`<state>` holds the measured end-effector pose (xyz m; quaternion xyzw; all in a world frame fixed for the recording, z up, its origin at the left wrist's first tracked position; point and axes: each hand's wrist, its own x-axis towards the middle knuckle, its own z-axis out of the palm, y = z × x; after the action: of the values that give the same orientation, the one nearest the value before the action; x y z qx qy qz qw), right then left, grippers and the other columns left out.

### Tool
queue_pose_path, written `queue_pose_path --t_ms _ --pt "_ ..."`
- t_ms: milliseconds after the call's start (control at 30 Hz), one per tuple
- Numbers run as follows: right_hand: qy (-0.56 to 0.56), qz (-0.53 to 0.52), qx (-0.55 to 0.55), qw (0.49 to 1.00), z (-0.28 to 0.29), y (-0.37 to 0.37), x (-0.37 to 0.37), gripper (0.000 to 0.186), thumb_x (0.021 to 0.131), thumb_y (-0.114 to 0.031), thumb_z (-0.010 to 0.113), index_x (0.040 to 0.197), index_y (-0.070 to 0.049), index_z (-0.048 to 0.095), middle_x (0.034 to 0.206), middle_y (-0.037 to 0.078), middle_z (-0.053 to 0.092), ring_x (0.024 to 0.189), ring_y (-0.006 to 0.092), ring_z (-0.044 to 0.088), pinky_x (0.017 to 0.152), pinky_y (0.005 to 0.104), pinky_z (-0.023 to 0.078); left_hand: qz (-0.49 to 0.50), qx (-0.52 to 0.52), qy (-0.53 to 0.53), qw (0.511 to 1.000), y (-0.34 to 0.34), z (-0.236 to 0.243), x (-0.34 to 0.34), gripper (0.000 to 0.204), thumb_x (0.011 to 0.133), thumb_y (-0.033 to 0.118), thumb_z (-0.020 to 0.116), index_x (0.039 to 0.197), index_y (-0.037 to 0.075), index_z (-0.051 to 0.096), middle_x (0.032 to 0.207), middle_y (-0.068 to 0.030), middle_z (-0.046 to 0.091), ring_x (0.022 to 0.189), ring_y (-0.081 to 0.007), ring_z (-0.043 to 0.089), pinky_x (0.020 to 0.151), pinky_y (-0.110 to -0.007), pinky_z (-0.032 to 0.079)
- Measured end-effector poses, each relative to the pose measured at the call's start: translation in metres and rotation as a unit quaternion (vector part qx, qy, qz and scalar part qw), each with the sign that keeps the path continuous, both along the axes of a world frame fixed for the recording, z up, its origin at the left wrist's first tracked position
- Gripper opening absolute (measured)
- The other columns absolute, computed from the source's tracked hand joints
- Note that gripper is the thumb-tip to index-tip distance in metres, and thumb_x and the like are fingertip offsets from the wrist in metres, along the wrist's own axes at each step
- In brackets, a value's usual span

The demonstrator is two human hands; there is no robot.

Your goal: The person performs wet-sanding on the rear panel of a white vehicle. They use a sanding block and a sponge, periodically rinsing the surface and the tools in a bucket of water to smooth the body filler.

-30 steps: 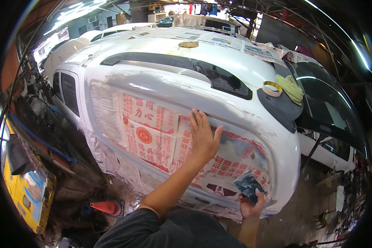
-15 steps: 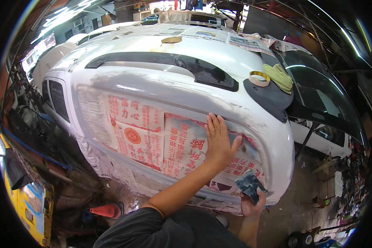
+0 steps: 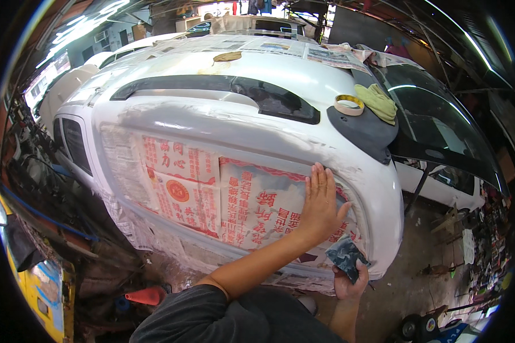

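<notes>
Car [image 3: 246, 127] beneath flattened left hand [image 3: 321, 207]

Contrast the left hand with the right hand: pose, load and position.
The left hand is open with its fingers extended, back of the hand up; the right hand is bent around a dark pad. The left hand grips nothing, while the right hand holds that pad. The left hand is higher in the picture, over the red-printed paper; the right hand is lower. Both are bare.
</notes>
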<state>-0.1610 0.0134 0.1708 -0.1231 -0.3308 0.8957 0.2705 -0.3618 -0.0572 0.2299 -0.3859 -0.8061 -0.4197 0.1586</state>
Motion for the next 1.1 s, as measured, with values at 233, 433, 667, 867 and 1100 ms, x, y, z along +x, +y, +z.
queue_pose_path --t_ms 233,433,667,867,1100 --pt "-0.002 -0.021 -0.002 1.0 0.002 -0.001 0.003 0.043 0.087 -0.025 0.061 0.129 -0.014 0.056 0.118 0.004 0.066 0.102 0.0217 0.063 0.073 0.0384 0.049 -0.028 -0.073 0.069 0.995 0.009 -0.001 0.01 0.09 0.096 0.04 0.06 0.151 -0.018 0.019 0.161 -0.0398 0.011 0.154 -0.0503 0.008 0.125 -0.056 0.008" --pt "0.014 -0.036 -0.011 0.999 0.002 -0.003 0.008 0.045 0.087 -0.024 0.06 0.128 -0.007 0.056 0.118 0.011 0.065 0.102 0.0271 0.065 0.081 0.0417 0.054 -0.099 -0.08 0.095 0.987 0.001 -0.005 0.01 0.079 0.097 0.034 0.061 0.15 -0.015 0.028 0.161 -0.0358 0.019 0.153 -0.0485 0.015 0.125 -0.055 0.012" --pt "-0.019 -0.06 0.057 0.996 -0.003 -0.001 0.017 0.044 0.079 -0.02 0.061 0.117 0.001 0.058 0.109 0.016 0.065 0.1 0.0241 0.066 0.089 0.0355 0.054 -0.304 -0.054 -0.202 0.929 -0.065 -0.004 0.05 0.05 0.101 0.028 0.058 0.14 -0.002 0.051 0.133 -0.0263 0.061 0.126 -0.0386 0.058 0.107 -0.045 0.044" --pt "-0.149 -0.003 0.07 0.986 -0.015 -0.003 0.037 0.036 0.086 -0.013 0.063 0.119 0.0 0.059 0.112 0.012 0.066 0.101 0.0205 0.066 0.092 0.0346 0.055 -0.32 -0.137 -0.429 0.834 -0.069 -0.07 0.077 0.026 0.101 0.023 0.062 0.113 0.0 0.065 0.093 -0.0194 0.071 0.087 -0.0333 0.07 0.078 -0.039 0.052" --pt "-0.258 -0.126 -0.156 0.945 -0.13 -0.018 0.094 0.045 0.098 -0.047 0.065 0.12 -0.009 0.055 0.118 0.004 0.061 0.103 0.0224 0.063 0.092 0.0465 0.054 -0.403 -0.197 -0.249 0.858 -0.033 -0.135 0.092 0.047 0.091 0.007 0.064 0.138 0.007 0.059 0.119 -0.0194 0.067 0.106 -0.0358 0.067 0.091 -0.041 0.054"
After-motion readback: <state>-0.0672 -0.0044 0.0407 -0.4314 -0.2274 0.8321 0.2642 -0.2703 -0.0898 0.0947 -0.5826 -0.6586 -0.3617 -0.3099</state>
